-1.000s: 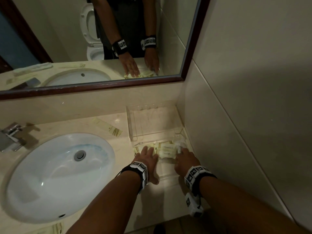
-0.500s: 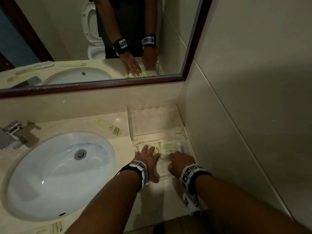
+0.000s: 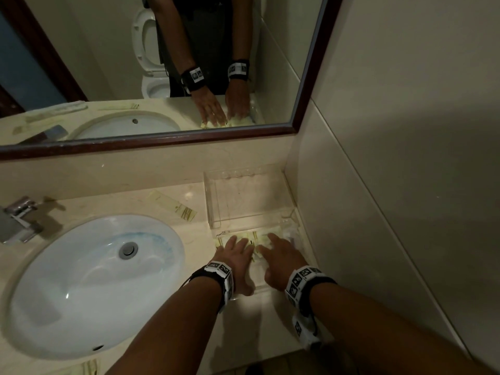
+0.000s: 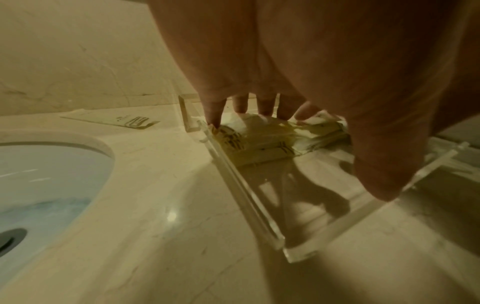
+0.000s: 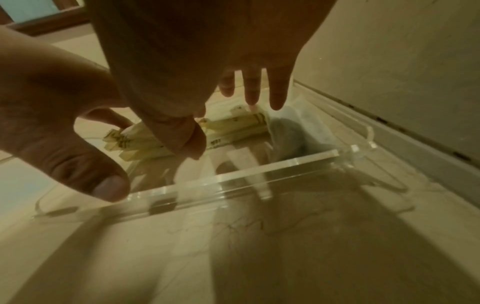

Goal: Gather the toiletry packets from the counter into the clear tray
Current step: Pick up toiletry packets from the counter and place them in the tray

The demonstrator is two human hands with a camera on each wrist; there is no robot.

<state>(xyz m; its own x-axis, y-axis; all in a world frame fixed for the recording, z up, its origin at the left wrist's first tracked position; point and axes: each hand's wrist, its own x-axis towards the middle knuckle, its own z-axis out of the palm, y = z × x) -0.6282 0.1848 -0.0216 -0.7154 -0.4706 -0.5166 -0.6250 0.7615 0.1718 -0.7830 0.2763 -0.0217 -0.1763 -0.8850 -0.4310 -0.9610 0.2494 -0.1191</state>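
A low clear tray (image 3: 258,277) lies on the counter by the right wall, its rim plain in the wrist views (image 4: 244,197) (image 5: 233,176). Several pale yellow toiletry packets (image 3: 259,238) (image 4: 259,144) (image 5: 233,125) are piled at its far end, beside a crumpled white packet (image 3: 290,235) (image 5: 291,131). My left hand (image 3: 235,250) reaches into the tray with straight fingers (image 4: 215,115) touching the pile's left side. My right hand (image 3: 278,253) hovers over the pile with fingers (image 5: 252,92) straight and spread, holding nothing. One long packet (image 3: 176,209) (image 4: 114,120) lies loose on the counter behind the sink.
A second, taller clear tray (image 3: 243,196) stands just behind the first, against the backsplash. The white sink (image 3: 92,285) fills the left, with a chrome faucet (image 3: 19,217) at its far left. Another packet (image 3: 86,368) lies at the counter's front edge. The wall (image 3: 351,212) closes the right side.
My right hand's fingers have gone from curled at the white packet to straight and spread over the pile. The left hand has hardly moved.
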